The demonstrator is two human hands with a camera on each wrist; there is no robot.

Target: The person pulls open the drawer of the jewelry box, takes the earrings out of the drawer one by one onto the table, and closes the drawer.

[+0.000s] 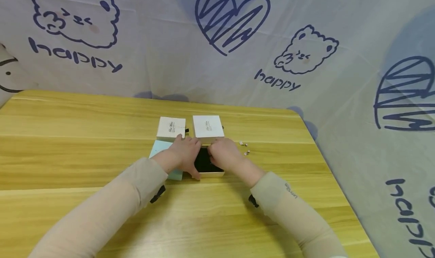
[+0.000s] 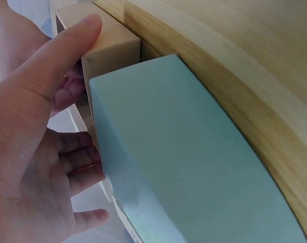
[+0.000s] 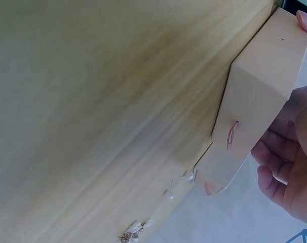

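Note:
An open jewelry box (image 1: 211, 174) with a black lining (image 1: 203, 163) lies between the two hands. My left hand (image 1: 185, 152) holds its left side, with the thumb (image 2: 67, 45) on the front wall and the other fingers spread towards the far side. Over the lining, my right hand (image 1: 225, 154) reaches down into the box with curled fingers. Whatever its fingertips may pinch is hidden. A pale teal box (image 2: 158, 142) stands against the jewelry box's left side, partly under the left hand.
Behind stand two white lidded boxes, one on the left (image 1: 171, 126) and one on the right (image 1: 208, 126), with printed lettering and dark tabs. Small shiny earrings (image 1: 242, 143) lie on the wooden table (image 1: 85, 137) to the right. A printed cloth (image 1: 163, 43) hangs behind the table.

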